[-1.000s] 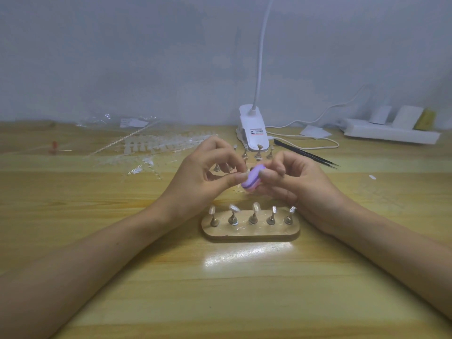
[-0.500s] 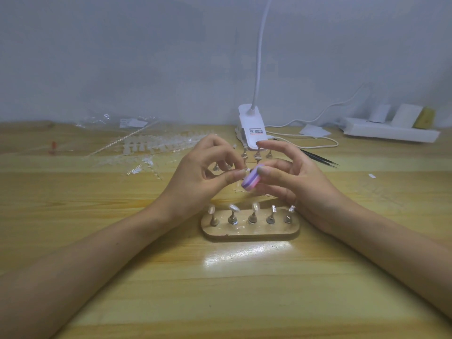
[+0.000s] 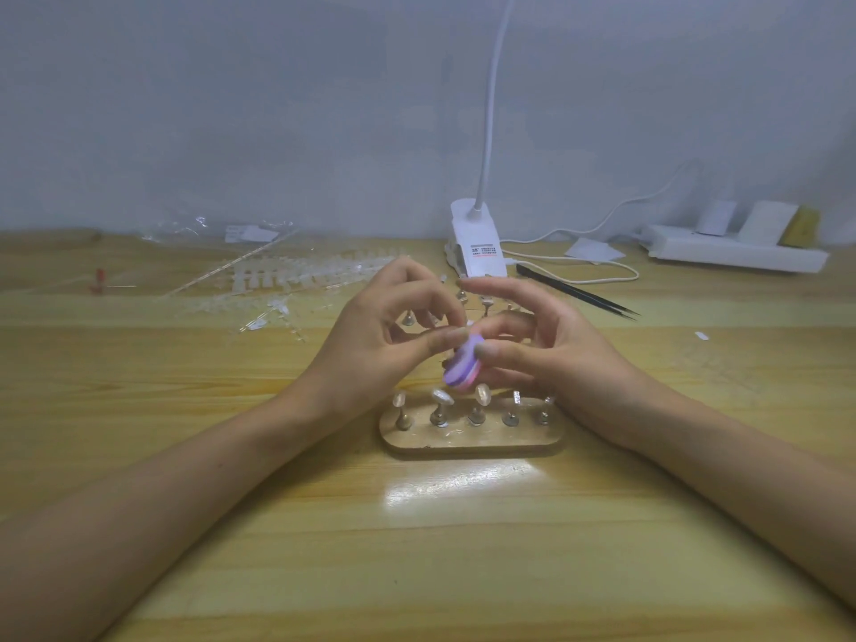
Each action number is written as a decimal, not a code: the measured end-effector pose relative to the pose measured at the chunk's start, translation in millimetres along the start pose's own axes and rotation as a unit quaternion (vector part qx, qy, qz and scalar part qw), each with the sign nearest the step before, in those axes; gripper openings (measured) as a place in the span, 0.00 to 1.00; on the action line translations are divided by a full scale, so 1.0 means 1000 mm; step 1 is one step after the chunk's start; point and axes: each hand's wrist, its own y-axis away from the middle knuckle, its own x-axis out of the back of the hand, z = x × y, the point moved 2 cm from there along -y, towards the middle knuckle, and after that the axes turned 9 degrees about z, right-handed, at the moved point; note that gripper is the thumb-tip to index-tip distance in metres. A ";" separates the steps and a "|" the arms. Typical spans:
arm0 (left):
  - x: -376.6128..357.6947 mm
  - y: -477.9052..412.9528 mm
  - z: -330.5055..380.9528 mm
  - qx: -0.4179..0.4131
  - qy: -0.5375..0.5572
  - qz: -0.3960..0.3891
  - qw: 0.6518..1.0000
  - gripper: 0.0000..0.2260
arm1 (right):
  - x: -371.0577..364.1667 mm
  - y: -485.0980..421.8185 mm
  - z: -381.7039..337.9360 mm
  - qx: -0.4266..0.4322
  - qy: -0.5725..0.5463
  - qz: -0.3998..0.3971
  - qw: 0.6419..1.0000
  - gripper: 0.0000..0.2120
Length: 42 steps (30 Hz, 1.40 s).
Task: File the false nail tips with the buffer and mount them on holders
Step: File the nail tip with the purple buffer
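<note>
The right hand (image 3: 569, 363) is pinching the buffer (image 3: 463, 370), upper fingers (image 3: 502, 289) newly lifting clear; the left hand (image 3: 370, 349) is pinching something indiscernibly small beside them, filing seemingly pausing.

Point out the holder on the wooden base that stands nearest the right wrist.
The rightmost holder of the five, at the wooden base's right end beside the right hand; the others stand further left.

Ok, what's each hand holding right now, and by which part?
The right hand pinches the purple buffer near its upper end. The left hand has thumb and forefinger pinched beside it; what they hold cannot be told.
</note>
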 end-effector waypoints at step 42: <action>0.000 0.001 0.000 0.011 -0.001 -0.004 1.000 0.03 | 0.002 0.000 0.001 -0.009 -0.022 0.014 1.000 0.16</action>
